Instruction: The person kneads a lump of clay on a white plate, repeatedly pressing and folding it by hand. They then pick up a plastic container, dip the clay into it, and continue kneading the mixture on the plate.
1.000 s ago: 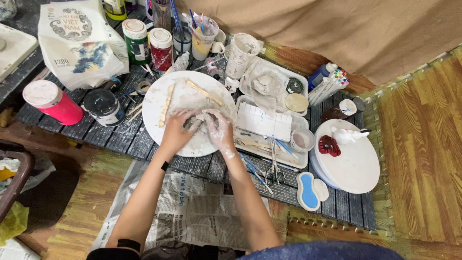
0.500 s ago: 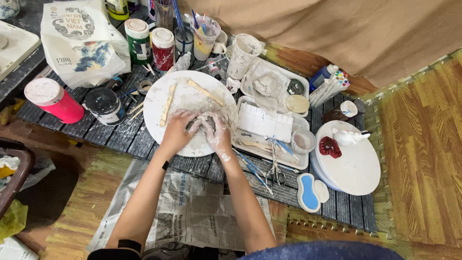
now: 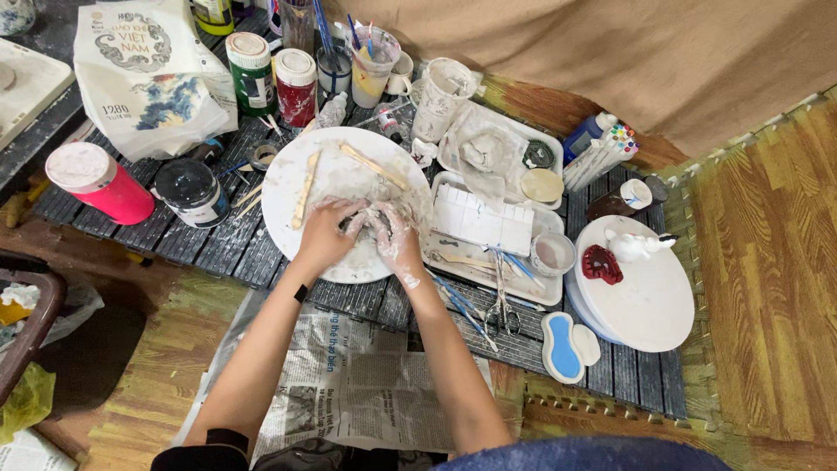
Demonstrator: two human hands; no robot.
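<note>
newsprint, grey and creased, lies nearest on the floor (image 3: 366, 384) under both forearms; past it the dark slatted desk (image 3: 218, 249) carries everything else; on its near edge sit scissors (image 3: 501, 305) and a blue-and-white palette (image 3: 567, 344), to the right of the arms; the left hand (image 3: 327, 235) and right hand (image 3: 392, 235) meet on the round white board (image 3: 288, 187), both curled and pressed together around a pale lump of clay (image 3: 366, 222), fingers smeared white; the lump lies near the board's middle, mostly hidden by the fingers; two wooden sticks (image 3: 305, 187) lie on the board just beyond the hands; to the left stand a black-lidded jar (image 3: 192, 192) and a pink container (image 3: 100, 183), well apart from the hands; to the right a white tray (image 3: 484, 231) with a ridged white block crowds the board's edge; further right a white turntable (image 3: 649, 301) holds a dark red piece (image 3: 602, 264) and a small white figure (image 3: 632, 244); farthest back stand a green tin (image 3: 251, 74), a red tin (image 3: 295, 87), a cup of brushes (image 3: 370, 65) and a printed white bag (image 3: 144, 74).
</note>
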